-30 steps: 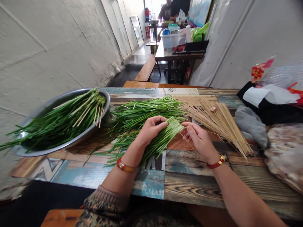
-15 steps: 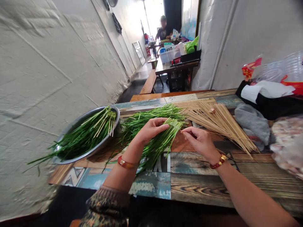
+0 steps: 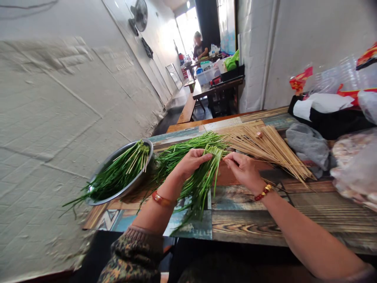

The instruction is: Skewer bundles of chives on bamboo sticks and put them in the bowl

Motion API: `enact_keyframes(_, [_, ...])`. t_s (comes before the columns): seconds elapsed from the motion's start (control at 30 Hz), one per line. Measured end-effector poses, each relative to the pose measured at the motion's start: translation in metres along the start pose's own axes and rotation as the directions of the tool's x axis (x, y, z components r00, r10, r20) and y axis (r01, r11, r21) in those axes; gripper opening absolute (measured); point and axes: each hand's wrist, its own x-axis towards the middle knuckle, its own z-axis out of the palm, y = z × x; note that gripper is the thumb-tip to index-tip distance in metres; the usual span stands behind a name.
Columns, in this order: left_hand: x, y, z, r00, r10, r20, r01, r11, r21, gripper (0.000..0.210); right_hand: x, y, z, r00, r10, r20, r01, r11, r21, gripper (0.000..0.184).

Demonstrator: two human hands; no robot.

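Observation:
My left hand (image 3: pixel 194 160) is closed around a bunch of green chives (image 3: pixel 212 155), thumb on top. The pale cut ends point up and to the right, and the leaves hang down toward the table's near edge. Close to the right side of those ends, my right hand (image 3: pixel 242 168) pinches a bamboo skewer, of which little shows between the fingertips. Behind my left hand lies a pile of loose chives (image 3: pixel 203 140). Many bamboo skewers (image 3: pixel 273 147) are fanned out on the table beyond my right hand.
At the left, a metal bowl (image 3: pixel 125 192) holds chives bunched on skewers. A grey plastic bag (image 3: pixel 308 143) and a bag of pale pieces (image 3: pixel 355 169) lie right on the patterned table (image 3: pixel 259 232). Farther off, a person (image 3: pixel 200 49) sits behind another table (image 3: pixel 203 91).
The view has shifted slightly. My right hand has come closer to the chives' cut ends, and the bunch in my left hand now hangs more steeply.

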Motion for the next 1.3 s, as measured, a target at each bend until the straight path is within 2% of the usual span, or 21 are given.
enact_keyframes(0.27, [-0.005, 0.005, 0.005, 1.0, 0.027, -0.007, -0.027, 1.0, 0.006, 0.037, -0.002, 0.0, 0.001, 0.998, -0.055, -0.014, 0.054, 0.998, -0.022, 0.017])
enact_keyframes(0.5, [-0.006, 0.01, 0.007, 0.995, 0.087, -0.046, -0.089, 0.996, -0.03, 0.036, 0.002, 0.001, 0.0, 0.998, 0.065, 0.023, -0.065, 0.998, 0.004, 0.017])
enact_keyframes(0.67, [-0.006, 0.01, 0.005, 0.989, 0.122, -0.082, -0.127, 0.99, -0.063, 0.035, 0.002, 0.0, 0.0, 0.998, 0.059, 0.01, -0.059, 0.998, 0.034, 0.017])
enact_keyframes(0.87, [-0.008, 0.014, 0.006, 0.997, 0.034, -0.071, -0.038, 0.998, -0.052, 0.037, -0.001, -0.003, -0.001, 1.0, 0.0, -0.006, 0.0, 1.0, 0.01, 0.017])
enact_keyframes(1.3, [-0.005, 0.012, 0.014, 0.997, 0.057, -0.057, -0.056, 0.998, 0.019, 0.038, -0.001, -0.013, -0.005, 1.0, -0.021, -0.022, 0.02, 0.999, -0.029, 0.017])
